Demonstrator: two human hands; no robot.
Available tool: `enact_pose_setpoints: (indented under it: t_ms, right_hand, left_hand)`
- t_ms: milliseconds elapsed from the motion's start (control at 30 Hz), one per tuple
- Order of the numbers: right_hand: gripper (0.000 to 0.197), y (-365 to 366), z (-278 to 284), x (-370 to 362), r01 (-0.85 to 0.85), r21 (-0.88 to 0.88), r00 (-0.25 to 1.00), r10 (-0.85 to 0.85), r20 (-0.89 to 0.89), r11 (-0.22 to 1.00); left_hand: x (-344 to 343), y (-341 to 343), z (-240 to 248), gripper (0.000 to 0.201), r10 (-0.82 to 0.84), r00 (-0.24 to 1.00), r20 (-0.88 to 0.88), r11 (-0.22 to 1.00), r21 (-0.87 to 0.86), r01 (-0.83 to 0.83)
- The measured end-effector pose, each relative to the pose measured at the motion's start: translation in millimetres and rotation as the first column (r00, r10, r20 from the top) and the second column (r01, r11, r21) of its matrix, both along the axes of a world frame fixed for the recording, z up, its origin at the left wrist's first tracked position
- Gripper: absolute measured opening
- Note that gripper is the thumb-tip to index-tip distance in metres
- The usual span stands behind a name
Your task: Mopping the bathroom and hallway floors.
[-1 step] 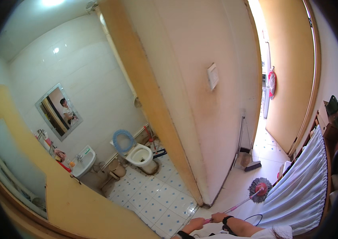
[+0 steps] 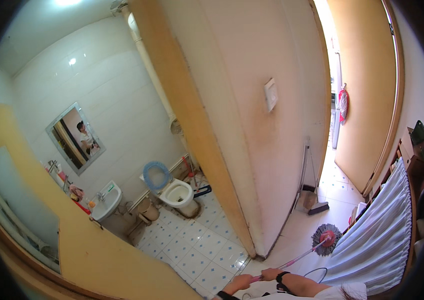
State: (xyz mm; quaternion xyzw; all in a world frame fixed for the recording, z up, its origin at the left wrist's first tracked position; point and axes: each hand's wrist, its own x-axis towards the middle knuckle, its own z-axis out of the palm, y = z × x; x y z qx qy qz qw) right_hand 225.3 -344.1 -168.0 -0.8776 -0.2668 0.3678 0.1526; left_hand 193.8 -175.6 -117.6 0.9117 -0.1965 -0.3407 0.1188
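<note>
I hold a mop by its pink handle (image 2: 296, 259) at the bottom of the view. My left hand (image 2: 240, 283) is closed round the handle's near end. Just beyond it, my right hand (image 2: 271, 274) is wrapped round the same handle. Dark bands sit on both wrists. The handle slants away to the right, up to a round mop head (image 2: 326, 239) with grey strands and a pink-red centre. That head is beside a white curtain, over the pale floor; whether it presses on the floor I cannot tell.
To the left, a doorway with a yellow door (image 2: 97, 245) opens on a tiled bathroom with a toilet (image 2: 178, 194), a washbasin (image 2: 107, 201) and a mirror (image 2: 76, 138). A broom and dustpan (image 2: 308, 200) lean at the wall. A white curtain (image 2: 377, 230) hangs right, below a loaded shelf.
Both hands sit very slightly further left in the picture, still on the mop handle. The bathroom and wall have shifted a little to the right in view. The mop head has hardly moved.
</note>
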Motion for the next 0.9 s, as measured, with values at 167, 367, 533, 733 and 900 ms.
enact_pose_setpoints:
  t_ms: [167, 367, 533, 733, 900]
  right_hand:
    - [0.049, 108.6, 9.2, -30.1, -0.35, 0.122, 0.929, 0.361, -0.081, 0.929]
    - [0.046, 201.9, 73.5, -64.6, -0.515, 0.387, 0.84, 0.539, 0.052, 0.765]
    - [0.04, 210.7, 89.5, -66.2, -0.433, 0.451, 0.86, 0.508, -0.053, 0.781]
    - [0.029, 140.7, 4.3, -14.1, -0.344, 0.409, 0.918, 0.394, -0.043, 0.845]
    - [0.022, 52.0, -12.8, 26.4, -0.121, 0.375, 0.99, 0.083, 0.116, 0.919]
  left_hand:
    - [-54.4, 99.7, 63.1, 0.032, 0.14, 0.982, -0.127, 0.989, 0.072, -0.132]
    - [-110.1, 182.2, 145.6, 0.026, 0.269, 0.961, -0.06, 0.956, 0.135, -0.259]
    - [-108.3, 175.4, 178.9, 0.029, 0.417, 0.905, 0.091, 0.884, 0.192, -0.426]
    - [-53.7, 110.9, 104.5, 0.023, 0.3, 0.951, 0.074, 0.94, 0.145, -0.308]
    - [14.0, 30.1, 88.5, 0.018, 0.15, 0.963, 0.223, 0.978, 0.111, -0.179]
